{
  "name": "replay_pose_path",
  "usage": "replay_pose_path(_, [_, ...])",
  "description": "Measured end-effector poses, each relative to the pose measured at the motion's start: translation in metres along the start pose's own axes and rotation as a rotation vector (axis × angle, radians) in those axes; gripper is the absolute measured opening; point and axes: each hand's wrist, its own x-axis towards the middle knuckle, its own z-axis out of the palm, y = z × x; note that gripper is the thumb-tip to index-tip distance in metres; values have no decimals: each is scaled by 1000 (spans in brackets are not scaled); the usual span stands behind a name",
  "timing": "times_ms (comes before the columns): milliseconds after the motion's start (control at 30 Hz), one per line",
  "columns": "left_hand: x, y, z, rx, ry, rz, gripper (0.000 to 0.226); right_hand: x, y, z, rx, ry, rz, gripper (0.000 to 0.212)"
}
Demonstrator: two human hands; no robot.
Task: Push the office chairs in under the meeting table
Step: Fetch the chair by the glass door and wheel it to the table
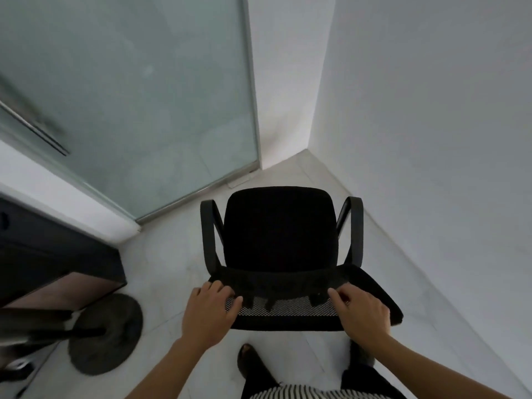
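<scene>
Your left hand (208, 311) and right hand (363, 311) reach forward, arms extended, fingers curled gripping the top of the black office chair's (280, 240) mesh backrest (285, 308).

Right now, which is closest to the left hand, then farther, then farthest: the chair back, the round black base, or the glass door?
1. Chair back: under the left hand.
2. Round black base: on the floor, to its left.
3. Glass door: far ahead, left.

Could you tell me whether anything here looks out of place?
Yes: the black office chair faces a bare corner between the white wall and the glass door, not a table. Both hands, left and right, grip its backrest.
</scene>
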Motion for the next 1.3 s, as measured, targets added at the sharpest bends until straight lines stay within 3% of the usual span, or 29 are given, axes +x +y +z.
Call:
replay_pose_path(233, [-17, 75, 23, -84, 117, -285, 40, 61, 51, -31, -45, -66, -311, 21])
replay_pose_path(533, [-14, 174, 41, -110, 138, -636, 44, 163, 70, -64, -198, -47, -671, 27])
replay_pose_path(767, [12, 204, 42, -164, 251, -907, 40, 239, 16, -71, -267, -91, -918, 31])
replay_pose_path(967, [37, 228, 48, -200, 359, -1100, 36, 288, -27, -69, -409, -95, -1123, 48])
replay_pose_path(1300, [93, 240, 37, -248, 498, -1413, 27, 346, -128, -59, -419, -215, -1413, 41])
